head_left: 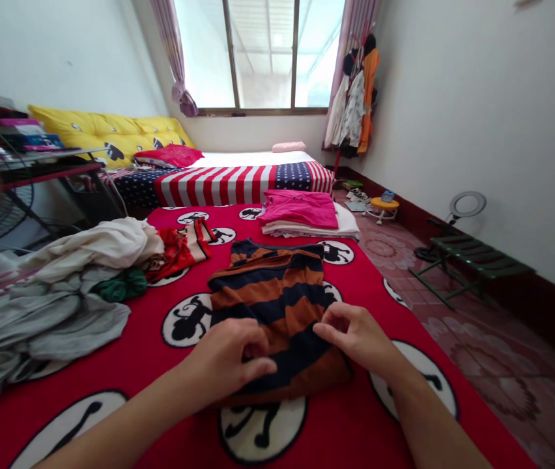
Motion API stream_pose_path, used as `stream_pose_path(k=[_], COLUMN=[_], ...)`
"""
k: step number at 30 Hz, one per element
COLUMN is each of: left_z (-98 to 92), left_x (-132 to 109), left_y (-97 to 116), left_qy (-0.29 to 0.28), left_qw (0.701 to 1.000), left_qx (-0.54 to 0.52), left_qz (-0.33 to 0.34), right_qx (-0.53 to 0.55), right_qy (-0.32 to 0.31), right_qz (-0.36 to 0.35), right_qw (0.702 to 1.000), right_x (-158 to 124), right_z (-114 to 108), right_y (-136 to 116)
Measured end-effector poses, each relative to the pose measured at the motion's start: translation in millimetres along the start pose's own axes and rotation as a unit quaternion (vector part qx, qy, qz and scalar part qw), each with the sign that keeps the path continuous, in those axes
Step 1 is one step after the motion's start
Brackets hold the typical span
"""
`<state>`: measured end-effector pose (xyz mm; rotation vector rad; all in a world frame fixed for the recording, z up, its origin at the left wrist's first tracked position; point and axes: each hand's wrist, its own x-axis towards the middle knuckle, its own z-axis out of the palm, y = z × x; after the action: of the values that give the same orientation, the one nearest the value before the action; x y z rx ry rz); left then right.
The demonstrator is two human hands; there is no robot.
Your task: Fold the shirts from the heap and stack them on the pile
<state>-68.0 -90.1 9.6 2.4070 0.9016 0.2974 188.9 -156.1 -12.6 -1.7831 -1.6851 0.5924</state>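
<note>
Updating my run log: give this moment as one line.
left hand: on navy-and-brown striped shirt | right hand: touching its edge | surface: red monkey-print blanket

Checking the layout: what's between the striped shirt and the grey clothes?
The head view shows the red blanket with a round black-and-white print between the striped shirt and the grey clothes.

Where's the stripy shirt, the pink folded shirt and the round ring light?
Brown and navy striped shirt (270, 293): head view, point on its middle stripes.
Pink folded shirt (299, 210): head view, point on its top fold.
Ring light (468, 193): head view, point on the ring's upper rim.
</note>
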Motion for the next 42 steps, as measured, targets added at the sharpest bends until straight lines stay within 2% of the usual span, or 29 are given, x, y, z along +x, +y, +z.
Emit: stream_pose_path(k=[3,6,10,13,17,19,23,26,29,30,32,34,35,38,42], left_z=[11.2,22.4,18.1,-2.4,-26.8,-29.2,-20.8,-19.1,-27.6,-31.4,-37.8,-40.6,-40.3,-33.1,-15.6], left_x=[-38.4,-52.7,-52.1,-51.7,-52.8,-52.6,-52.2,-51.8,-46.7,-43.3,-33.9,-22.4,-16.6,-1.6,8.3], left_y=[-9.4,-21.2,-26.2,-21.7,-18.1,-21.0,-29.6,-28.0,-24.4,-26.0,-36.2,-54.6,-65.1,-91.3,-99.6], left_qy=[-0.011,0.021,0.038,0.036,0.014,-0.007,-0.045,-0.075,-0.093,-0.069,0.024,0.111,0.133,0.148,0.224], left_qw=[0.999,0.996,0.991,0.99,0.99,0.989,0.989,0.989,0.992,0.994,0.989,0.968,0.961,0.965,0.961], left_qx=[0.031,0.062,0.081,0.081,0.097,0.115,0.121,0.106,0.078,0.081,0.116,0.151,0.152,0.087,0.011], left_qz=[0.035,0.058,0.097,0.107,0.097,0.093,0.074,0.063,0.025,-0.005,-0.089,-0.166,-0.189,-0.197,-0.163], right_qx=[0.01,0.03,0.048,0.087,0.111,0.107,0.109,0.047,-0.059,-0.077,-0.078,-0.057,-0.042,0.013,0.05], right_qy=[-0.1,-0.134,-0.104,-0.08,-0.096,-0.108,-0.11,-0.137,-0.169,-0.172,-0.148,-0.09,-0.063,-0.019,0.004], right_qz=[0.02,0.012,0.003,0.018,0.042,0.051,0.07,0.067,0.028,0.016,0.006,0.002,-0.006,-0.06,-0.115], right_qw=[0.995,0.99,0.993,0.993,0.988,0.987,0.985,0.987,0.983,0.982,0.986,0.994,0.997,0.998,0.992], right_x=[-9.3,-12.6,-12.4,-20.5,-40.7,-49.5,-61.2,-66.9,-64.7,-60.7,-47.2,-26.8,-14.6,26.0,81.4], right_z=[-8.6,-5.0,-7.0,-24.9,-40.2,-36.9,-24.9,-23.3,-28.8,-31.5,-36.3,-37.3,-35.4,-18.6,21.8], right_y=[5.7,8.6,0.6,-7.9,-6.8,1.8,23.9,30.6,24.5,20.2,9.6,-2.6,-9.0,-29.0,-56.1])
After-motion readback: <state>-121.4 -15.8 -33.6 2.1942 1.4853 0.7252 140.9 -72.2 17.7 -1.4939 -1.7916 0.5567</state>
